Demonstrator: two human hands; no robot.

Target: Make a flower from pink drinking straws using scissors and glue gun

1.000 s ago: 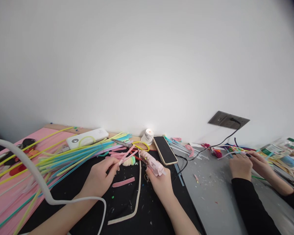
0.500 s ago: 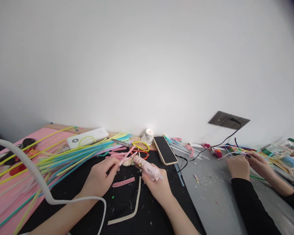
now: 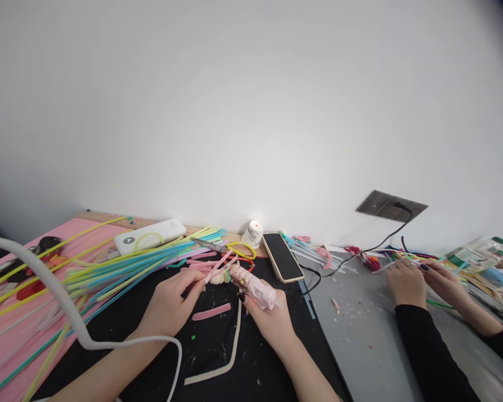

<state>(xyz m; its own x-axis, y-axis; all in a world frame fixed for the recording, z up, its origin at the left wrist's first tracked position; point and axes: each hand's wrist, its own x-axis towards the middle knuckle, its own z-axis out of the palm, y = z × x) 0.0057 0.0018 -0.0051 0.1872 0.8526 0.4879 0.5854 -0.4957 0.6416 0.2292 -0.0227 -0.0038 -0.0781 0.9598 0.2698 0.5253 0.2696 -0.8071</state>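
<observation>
A bent cream pipe cleaner (image 3: 236, 335) lies nearest you on the black mat (image 3: 209, 346). Above the mat, your L hand (image 3: 171, 301) is pinched closed on a crossed pink pipe cleaner (image 3: 221, 264). Your R hand (image 3: 270, 321) wraps round a pink glue gun (image 3: 254, 287), tip nr the pink bit; can't tell if they touch. Scissors (image 3: 212, 245), phone (image 3: 283, 257) & white cup (image 3: 252, 234) sit behind, nr the wall (image 3: 251, 111).

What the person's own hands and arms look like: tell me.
The left hand and right hand are ungloved. The left forearm and right forearm show no sleeve or watch. The right thumbnail looks dark, perhaps painted.
</observation>
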